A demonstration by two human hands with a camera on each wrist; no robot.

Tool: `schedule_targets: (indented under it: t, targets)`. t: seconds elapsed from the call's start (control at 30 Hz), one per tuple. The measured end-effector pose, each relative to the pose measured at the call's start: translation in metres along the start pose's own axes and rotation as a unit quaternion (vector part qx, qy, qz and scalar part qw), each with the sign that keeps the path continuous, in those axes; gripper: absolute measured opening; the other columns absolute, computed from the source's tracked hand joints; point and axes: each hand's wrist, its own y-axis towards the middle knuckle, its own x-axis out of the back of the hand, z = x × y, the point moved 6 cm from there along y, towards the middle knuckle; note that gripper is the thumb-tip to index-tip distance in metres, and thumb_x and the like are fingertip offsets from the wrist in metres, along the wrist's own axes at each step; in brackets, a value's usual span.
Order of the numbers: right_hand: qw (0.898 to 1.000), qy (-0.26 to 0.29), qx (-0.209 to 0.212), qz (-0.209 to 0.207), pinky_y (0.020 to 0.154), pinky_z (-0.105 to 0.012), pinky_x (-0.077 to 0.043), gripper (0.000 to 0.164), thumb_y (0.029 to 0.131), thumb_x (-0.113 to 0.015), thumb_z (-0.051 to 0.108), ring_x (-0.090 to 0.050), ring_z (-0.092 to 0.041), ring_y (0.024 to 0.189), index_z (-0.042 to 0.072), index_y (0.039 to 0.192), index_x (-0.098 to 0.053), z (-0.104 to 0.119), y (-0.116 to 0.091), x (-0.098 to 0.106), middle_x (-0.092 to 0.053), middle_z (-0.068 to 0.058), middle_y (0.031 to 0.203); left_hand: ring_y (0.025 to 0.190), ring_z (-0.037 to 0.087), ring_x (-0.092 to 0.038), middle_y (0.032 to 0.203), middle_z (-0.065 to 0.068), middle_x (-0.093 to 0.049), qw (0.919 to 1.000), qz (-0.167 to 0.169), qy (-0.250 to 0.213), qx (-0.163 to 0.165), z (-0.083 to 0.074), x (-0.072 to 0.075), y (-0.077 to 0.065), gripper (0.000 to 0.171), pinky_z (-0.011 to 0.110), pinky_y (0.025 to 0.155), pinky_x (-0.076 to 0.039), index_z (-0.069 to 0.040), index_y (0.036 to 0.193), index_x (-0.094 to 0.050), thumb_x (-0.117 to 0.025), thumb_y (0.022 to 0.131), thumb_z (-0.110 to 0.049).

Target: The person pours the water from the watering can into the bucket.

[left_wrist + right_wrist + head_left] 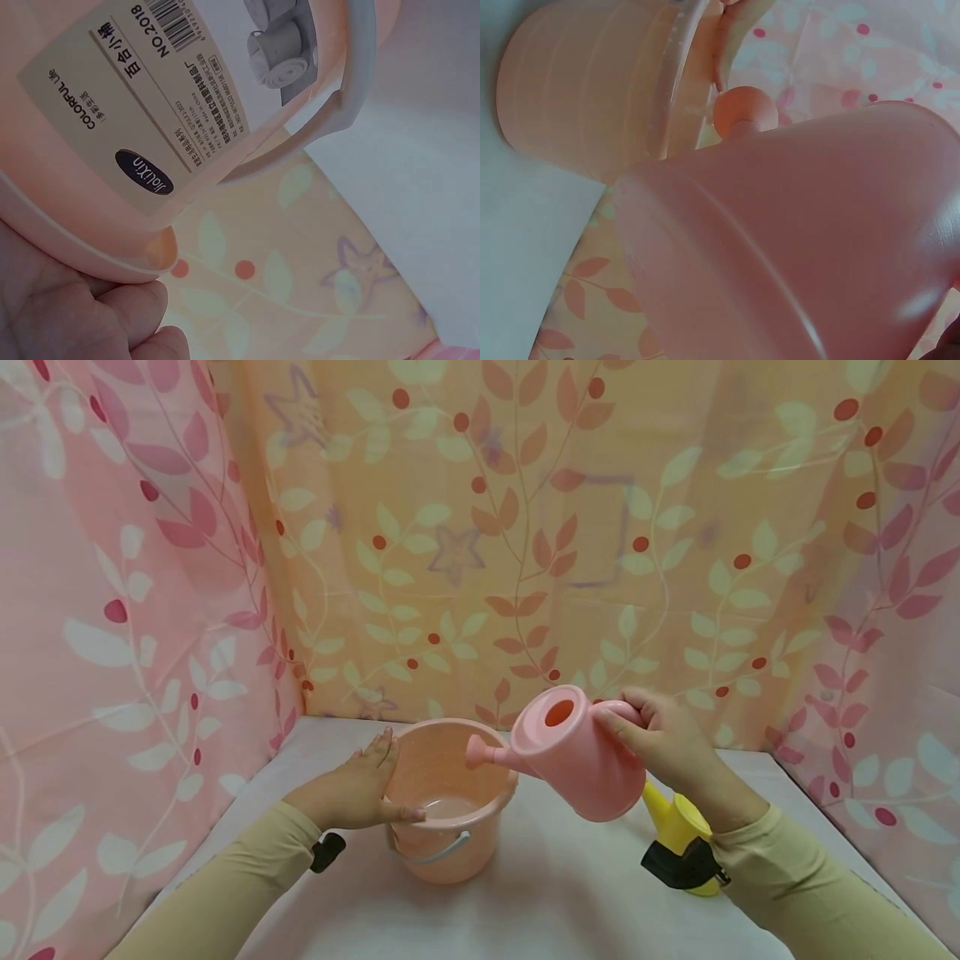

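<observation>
A peach plastic bucket with a pale grey handle stands upright on the white tabletop. My left hand holds its rim at the left, thumb over the near edge; the left wrist view shows the printed label on the bucket wall. By its handle, my right hand grips a pink watering can, raised off the table and tilted left. The can's spout head hangs over the bucket's opening. In the right wrist view the can's body fills much of the frame. No water is visible.
Behind my right wrist stands a yellow watering can, partly hidden by a black wrist camera. Another black camera sits at my left wrist. Leaf-patterned cloth encloses the white tabletop at the back and both sides.
</observation>
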Motion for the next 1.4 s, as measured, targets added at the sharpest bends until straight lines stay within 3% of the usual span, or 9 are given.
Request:
schedule_targets:
  t: [1.4]
  targets:
    - [1.000,0.009,0.009,0.004,0.060,-0.031,-0.053,0.023,0.089,-0.060,0.031,-0.054,-0.027,0.073,0.007,0.087,-0.059,0.0072,0.0012,-0.0016,-0.058,-0.009,0.075,0.138,0.036,-0.003,0.149,0.027,-0.001,0.9999,0.001,0.001,0.010,0.0025,-0.0027,0.0008,0.120,0.053,0.108,-0.011,0.011,0.141,-0.011,-0.051,0.070,-0.077]
